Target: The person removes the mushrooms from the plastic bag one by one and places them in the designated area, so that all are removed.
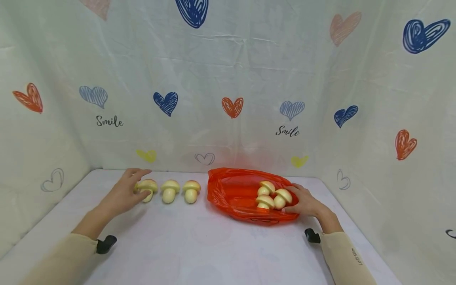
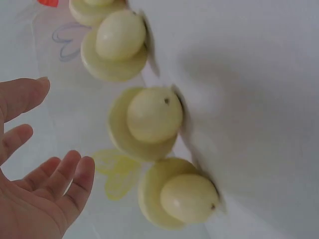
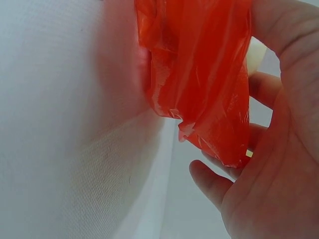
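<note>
Toy mushrooms with pale stems and yellow-red caps stand in a row at the back left, among them a left one (image 1: 147, 189), a middle one (image 1: 170, 190) and a right one (image 1: 191, 191). My left hand (image 1: 122, 194) is beside the row's left end, partly hiding another mushroom. In the left wrist view its fingers (image 2: 79, 184) are spread, apart from the nearest mushroom (image 2: 187, 199). A red plastic bag (image 1: 231, 198) lies with its mouth wide, three mushrooms (image 1: 280, 198) inside at its right. My right hand (image 1: 304, 200) holds the bag's right rim, thumb and fingers curled round it.
The white table (image 1: 199, 245) backs onto a pale curtain (image 1: 199, 134) printed with hearts. Curtain also hangs along the left and right sides. A black wrist mount (image 1: 106, 244) sits on my left sleeve, with a matching mount (image 1: 312, 236) on the right.
</note>
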A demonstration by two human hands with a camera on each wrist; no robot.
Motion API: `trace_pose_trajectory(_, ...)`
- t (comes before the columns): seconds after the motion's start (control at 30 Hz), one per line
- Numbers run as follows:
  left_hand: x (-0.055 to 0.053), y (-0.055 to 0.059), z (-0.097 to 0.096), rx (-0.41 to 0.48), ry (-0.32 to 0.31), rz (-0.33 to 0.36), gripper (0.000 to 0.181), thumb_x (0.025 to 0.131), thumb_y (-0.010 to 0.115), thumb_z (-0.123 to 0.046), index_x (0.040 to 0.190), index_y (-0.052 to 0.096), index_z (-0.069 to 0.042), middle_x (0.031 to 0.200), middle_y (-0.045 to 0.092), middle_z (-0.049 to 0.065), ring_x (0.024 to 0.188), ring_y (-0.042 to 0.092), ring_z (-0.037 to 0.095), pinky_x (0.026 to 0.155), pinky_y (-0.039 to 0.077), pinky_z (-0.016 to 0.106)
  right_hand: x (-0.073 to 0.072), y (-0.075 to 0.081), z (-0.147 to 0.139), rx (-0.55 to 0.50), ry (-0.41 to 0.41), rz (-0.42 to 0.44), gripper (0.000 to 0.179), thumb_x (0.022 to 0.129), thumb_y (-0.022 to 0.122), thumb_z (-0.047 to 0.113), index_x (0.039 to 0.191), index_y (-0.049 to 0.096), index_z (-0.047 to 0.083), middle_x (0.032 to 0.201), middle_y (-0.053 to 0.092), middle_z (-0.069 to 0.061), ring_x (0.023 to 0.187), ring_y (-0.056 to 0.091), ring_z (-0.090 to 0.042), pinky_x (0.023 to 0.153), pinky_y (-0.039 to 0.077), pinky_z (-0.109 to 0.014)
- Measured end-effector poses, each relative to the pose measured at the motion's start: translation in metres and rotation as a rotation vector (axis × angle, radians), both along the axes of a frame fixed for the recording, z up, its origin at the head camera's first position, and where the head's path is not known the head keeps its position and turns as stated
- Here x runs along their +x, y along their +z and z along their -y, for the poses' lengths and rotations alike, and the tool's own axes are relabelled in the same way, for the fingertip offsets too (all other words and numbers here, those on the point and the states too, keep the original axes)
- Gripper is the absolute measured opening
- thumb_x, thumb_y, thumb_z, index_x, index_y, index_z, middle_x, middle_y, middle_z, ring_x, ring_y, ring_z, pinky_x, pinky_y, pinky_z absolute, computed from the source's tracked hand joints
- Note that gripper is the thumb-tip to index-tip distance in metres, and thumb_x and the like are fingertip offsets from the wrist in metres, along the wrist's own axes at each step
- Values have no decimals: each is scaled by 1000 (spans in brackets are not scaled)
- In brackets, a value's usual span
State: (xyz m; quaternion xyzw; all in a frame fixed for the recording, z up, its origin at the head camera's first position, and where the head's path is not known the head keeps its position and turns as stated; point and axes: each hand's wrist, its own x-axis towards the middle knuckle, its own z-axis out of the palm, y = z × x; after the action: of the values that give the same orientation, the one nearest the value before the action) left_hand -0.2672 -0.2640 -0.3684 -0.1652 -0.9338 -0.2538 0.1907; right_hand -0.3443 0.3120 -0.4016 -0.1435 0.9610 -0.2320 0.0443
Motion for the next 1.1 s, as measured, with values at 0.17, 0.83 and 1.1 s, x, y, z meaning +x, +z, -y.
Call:
trace_pose_trajectory(0.17, -3, -2, -18, 6, -50, -37, 60, 81, 73, -6, 135, 46, -3, 126, 39, 24, 101, 55, 40, 81, 47, 55, -1, 1, 0, 5, 1, 1, 88, 72, 79, 45, 143, 40, 10, 150, 19, -23, 132, 21, -46, 95, 33, -68)
trace_pose_trajectory(0.83, -14, 1, -85, 48, -216, 11, 59, 83, 73, -13, 137, 48, -13, 131, 40, 12, 106, 55, 33, 82, 51, 44, -1, 4, 0, 18, 3, -5, 90, 71, 79, 47, 143, 40, 9, 150, 20, -24, 133, 20, -47, 95, 30, -70)
trace_pose_trajectory(1.1, -18, 1, -112, 40, -250, 26, 57, 84, 73, -16, 136, 50, -15, 130, 41, 9, 104, 57, 32, 84, 51, 43, 1, 4, 0, 4, 17, -15, 89, 72, 79, 45, 142, 40, 7, 150, 20, -26, 132, 20, -48, 96, 31, -69)
